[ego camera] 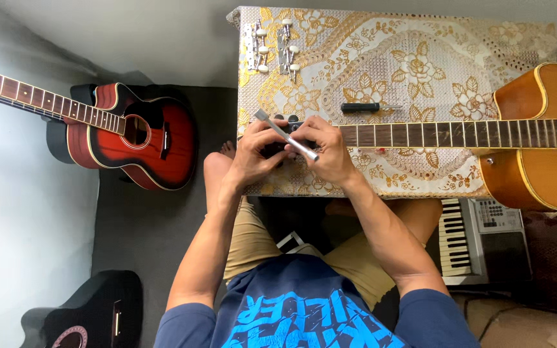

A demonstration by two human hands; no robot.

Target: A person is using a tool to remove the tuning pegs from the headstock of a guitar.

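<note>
1. Red guitar (138,138) lay on the floor, well left of my counter (420,58).
2. My left hand (253,153) curled around the headstock (288,125) at the counter's front edge.
3. My right hand (325,151) gripped a metal file (285,134) across it.
4. Orange guitar (536,135) stretched right.

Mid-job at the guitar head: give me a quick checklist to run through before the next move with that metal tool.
1. Metal tool gripped in both hands: ok.
2. Left hand and right hand at the guitar's head end: ok.
3. Guitar neck lying flat across the table: ok.
4. Screwdriver on the table beside the right hand: ok.
5. Tuner sets lying at the far corner: ok.
6. Headstock under the hands, tool seating: cannot tell.
</note>
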